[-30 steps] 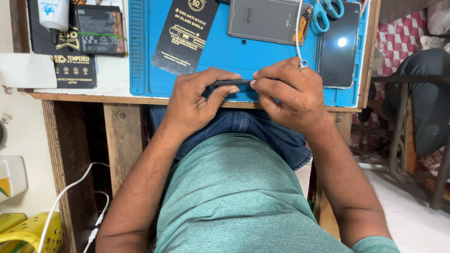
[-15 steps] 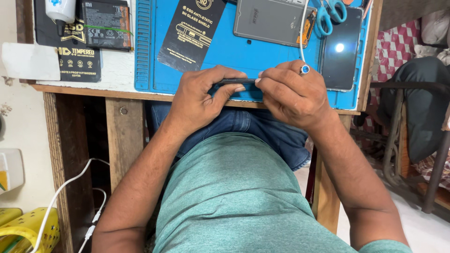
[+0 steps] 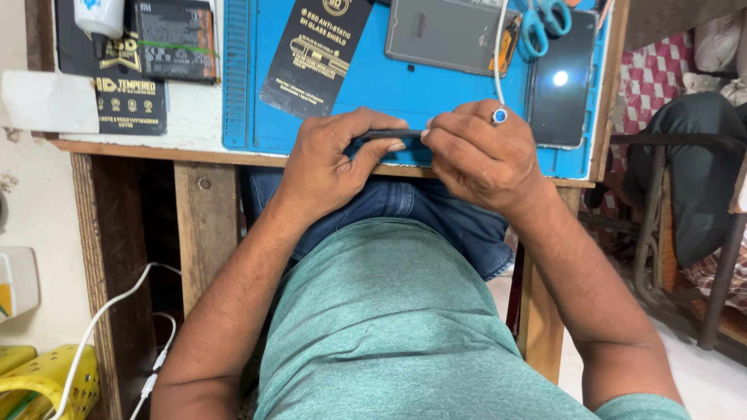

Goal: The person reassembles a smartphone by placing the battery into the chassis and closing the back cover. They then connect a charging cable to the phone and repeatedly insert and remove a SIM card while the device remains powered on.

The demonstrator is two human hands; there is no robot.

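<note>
Both hands, left hand (image 3: 327,167) and right hand (image 3: 478,159), pinch thin black slab-like phone (image 3: 385,136) edgewise; likely stiff, light, fragile, best held by edges.

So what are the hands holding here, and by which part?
Both hands grip one thin dark slab, seemingly a phone: left hand around its left end, right hand fingers pinching its right end.

On the blue mat (image 3: 436,97): one grey tablet (image 3: 447,33), one dark glass panel (image 3: 562,78), one pair of blue-handled scissors (image 3: 545,19), one black card sleeve (image 3: 315,54). Left of the blue mat: two black packets (image 3: 128,101), one battery (image 3: 175,39), one white bottle (image 3: 99,19).
</note>
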